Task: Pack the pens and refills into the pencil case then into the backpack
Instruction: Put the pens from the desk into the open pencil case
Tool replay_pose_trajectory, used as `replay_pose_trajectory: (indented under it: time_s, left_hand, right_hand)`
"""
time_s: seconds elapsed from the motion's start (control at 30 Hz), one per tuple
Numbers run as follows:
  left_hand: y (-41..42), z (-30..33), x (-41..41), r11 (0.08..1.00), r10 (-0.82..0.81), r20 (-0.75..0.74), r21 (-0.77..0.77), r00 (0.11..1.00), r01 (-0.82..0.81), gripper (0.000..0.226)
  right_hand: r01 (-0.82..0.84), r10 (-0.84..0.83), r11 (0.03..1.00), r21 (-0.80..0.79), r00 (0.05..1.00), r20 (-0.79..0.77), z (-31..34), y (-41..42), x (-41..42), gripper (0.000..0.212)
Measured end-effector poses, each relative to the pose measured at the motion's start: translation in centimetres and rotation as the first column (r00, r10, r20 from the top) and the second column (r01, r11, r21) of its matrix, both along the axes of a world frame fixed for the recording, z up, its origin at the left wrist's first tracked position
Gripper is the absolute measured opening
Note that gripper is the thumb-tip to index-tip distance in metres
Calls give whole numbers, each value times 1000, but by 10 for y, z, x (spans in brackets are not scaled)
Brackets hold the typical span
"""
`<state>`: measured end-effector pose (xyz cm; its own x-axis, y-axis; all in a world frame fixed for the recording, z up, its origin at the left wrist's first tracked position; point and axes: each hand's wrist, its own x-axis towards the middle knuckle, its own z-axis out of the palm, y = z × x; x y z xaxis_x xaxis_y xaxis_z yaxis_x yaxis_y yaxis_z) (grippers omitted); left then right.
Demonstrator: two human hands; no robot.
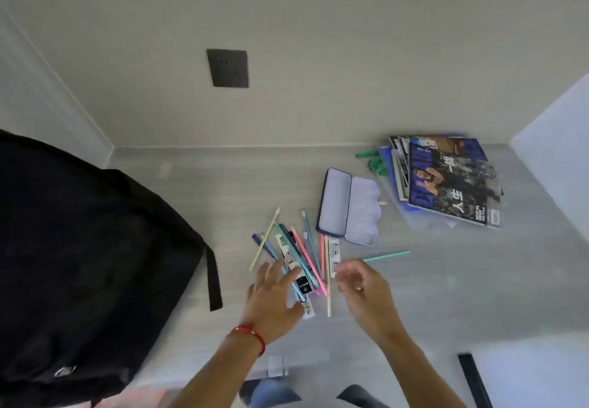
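two hands beside scattered pens

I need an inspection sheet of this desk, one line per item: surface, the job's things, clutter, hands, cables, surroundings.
Surface: pale grey wood-grain desk set in a corner.
Job's things: pencil case lies open, nothing seen inside; pens and refills in a loose pile in front of it; one teal pen apart to the right; black backpack at the left.
Clutter: stack of magazines at the back right, green items beside it.
Hands: left hand spread over the pile; right hand loosely curled, blurred, holding nothing visible.
Cables: nothing seen.
Surroundings: wall socket on the beige wall.
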<state>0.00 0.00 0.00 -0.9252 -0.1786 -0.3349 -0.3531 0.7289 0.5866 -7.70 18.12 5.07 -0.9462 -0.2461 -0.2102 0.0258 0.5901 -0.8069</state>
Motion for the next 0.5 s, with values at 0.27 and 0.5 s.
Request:
replay_pose_trajectory:
  time_s: [0.27, 0.5]
  left_hand:
    - [22, -68, -18, 845, -336, 138, -393, 931, 363, 85]
    - [10, -75, -54, 844, -208, 122, -479, 971, 241, 81]
  right_hand:
    - [-143, 137, 951, 274, 990, 41, -33, -35, -61, 31]
    - [-388, 360, 865, 319, 922, 145, -69, -33, -128, 56]
